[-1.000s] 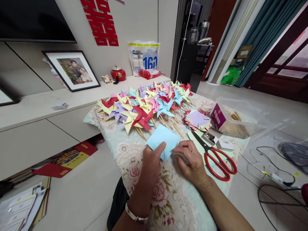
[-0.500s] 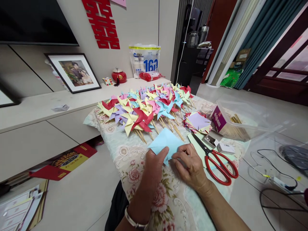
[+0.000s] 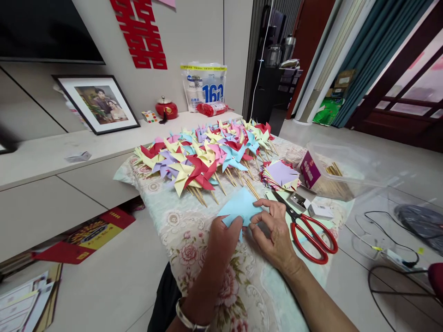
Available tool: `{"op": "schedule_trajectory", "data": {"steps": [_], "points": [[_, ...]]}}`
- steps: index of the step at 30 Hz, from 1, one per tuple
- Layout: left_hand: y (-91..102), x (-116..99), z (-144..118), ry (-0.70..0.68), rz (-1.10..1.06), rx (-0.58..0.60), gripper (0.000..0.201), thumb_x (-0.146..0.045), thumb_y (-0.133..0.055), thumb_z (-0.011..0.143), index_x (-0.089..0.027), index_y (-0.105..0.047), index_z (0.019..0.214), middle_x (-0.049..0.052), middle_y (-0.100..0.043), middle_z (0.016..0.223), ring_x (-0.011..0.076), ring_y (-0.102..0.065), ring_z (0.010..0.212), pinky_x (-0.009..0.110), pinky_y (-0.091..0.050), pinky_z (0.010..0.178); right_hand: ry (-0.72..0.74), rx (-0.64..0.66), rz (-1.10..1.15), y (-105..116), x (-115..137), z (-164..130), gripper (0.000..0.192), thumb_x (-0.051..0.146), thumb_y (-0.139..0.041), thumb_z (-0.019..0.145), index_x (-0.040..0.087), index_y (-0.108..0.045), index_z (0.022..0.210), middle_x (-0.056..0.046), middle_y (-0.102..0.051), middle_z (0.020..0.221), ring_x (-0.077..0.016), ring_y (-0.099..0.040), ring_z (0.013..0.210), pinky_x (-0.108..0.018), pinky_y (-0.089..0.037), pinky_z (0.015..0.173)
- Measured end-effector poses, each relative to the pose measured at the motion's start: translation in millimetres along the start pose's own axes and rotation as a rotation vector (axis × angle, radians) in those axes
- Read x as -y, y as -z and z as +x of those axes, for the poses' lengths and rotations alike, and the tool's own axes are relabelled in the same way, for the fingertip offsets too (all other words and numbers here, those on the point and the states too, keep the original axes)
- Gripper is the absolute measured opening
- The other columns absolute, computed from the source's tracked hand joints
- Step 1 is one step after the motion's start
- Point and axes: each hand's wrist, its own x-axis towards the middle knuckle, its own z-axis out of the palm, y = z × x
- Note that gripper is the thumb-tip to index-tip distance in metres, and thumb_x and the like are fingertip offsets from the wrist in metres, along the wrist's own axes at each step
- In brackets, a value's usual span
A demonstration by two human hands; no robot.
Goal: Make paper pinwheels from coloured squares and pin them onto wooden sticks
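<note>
progress: assembled pinwheels (image 3: 207, 152) crowd the far part of the cloth-covered table, front sticks reaching toward you; by their look, that lot is done. the blue sheet (image 3: 240, 203) is not yet a pinwheel: no stick or pin seen on it. left over, as judged: the stack of paper squares (image 3: 282, 174) off to the right, and the loose sticks (image 3: 334, 169) in the clear tub (image 3: 310, 170). neither can be counted.

position: blue sheet held over the near part of the tablecloth (image 3: 180, 244), just on your side of the pinwheels, left of the scissors (image 3: 313, 239).

orientation: one corner points away from you, another to your left; a narrow flap points toward you. sides look about equal, so no clear long axis.

hands: your left hand (image 3: 224, 235) pinches the near edge, thumb on top, fingers hidden. your right hand (image 3: 275, 235) grasps the right edge between thumb and fingers.
</note>
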Motion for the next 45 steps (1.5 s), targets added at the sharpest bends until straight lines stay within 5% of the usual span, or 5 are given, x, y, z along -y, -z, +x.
{"op": "schedule_trajectory", "data": {"steps": [13,29,36,40,45], "points": [[-2.0,3.8,-1.1,-0.054,0.207,0.016,0.023,-0.031,-0.048,0.076,-0.020,-0.056,0.057,0.003,-0.063,0.061,0.0186,-0.058,0.063,0.027,-0.044,0.059,-0.095,0.054,-0.007,-3.6,-7.5,-3.3,0.012,0.014,-0.056,0.082,0.021,-0.060,0.074,-0.008,-0.055,0.126,-0.0317,-0.043,0.118,-0.052,-0.034,0.098],[-7.4,10.0,0.2,-0.111,0.297,-0.048,0.032,-0.036,-0.052,0.070,-0.022,-0.035,0.046,-0.005,-0.032,0.048,0.0106,-0.035,0.049,0.025,-0.028,0.048,-0.120,0.058,0.004,-5.4,-8.4,-2.3,0.013,0.014,-0.056,0.081,0.021,-0.059,0.071,-0.009,-0.060,0.119,-0.0306,-0.047,0.113,-0.051,-0.038,0.095],[-7.1,7.0,-1.5,-0.096,0.265,-0.048,0.032,-0.038,-0.053,0.072,-0.022,-0.042,0.048,-0.004,-0.040,0.047,0.0114,-0.039,0.048,0.024,-0.031,0.047,-0.096,0.043,0.014,-6.1,-6.8,-1.4,0.014,0.015,-0.057,0.083,0.021,-0.059,0.071,-0.009,-0.063,0.115,-0.0302,-0.049,0.112,-0.051,-0.039,0.094],[-3.7,2.8,-0.8,-0.067,0.241,-0.061,0.025,-0.035,-0.055,0.072,-0.022,-0.047,0.052,-0.004,-0.045,0.048,0.0131,-0.045,0.051,0.024,-0.035,0.048,-0.101,-0.036,0.077,-1.9,-8.2,-0.9,0.009,0.021,-0.061,0.084,0.021,-0.067,0.091,-0.011,-0.062,0.118,-0.0306,-0.050,0.115,-0.051,-0.038,0.096],[12.1,-8.0,2.7,-0.023,0.187,0.076,0.024,-0.031,-0.056,0.071,-0.022,-0.044,0.053,-0.005,-0.044,0.050,0.0121,-0.042,0.050,0.024,-0.035,0.050,-0.465,-0.117,0.625,-2.4,-15.4,-0.4,0.053,0.033,-0.068,0.083,0.025,-0.055,0.134,-0.011,-0.059,0.131,-0.0263,-0.058,0.109,-0.043,-0.047,0.089]]}}
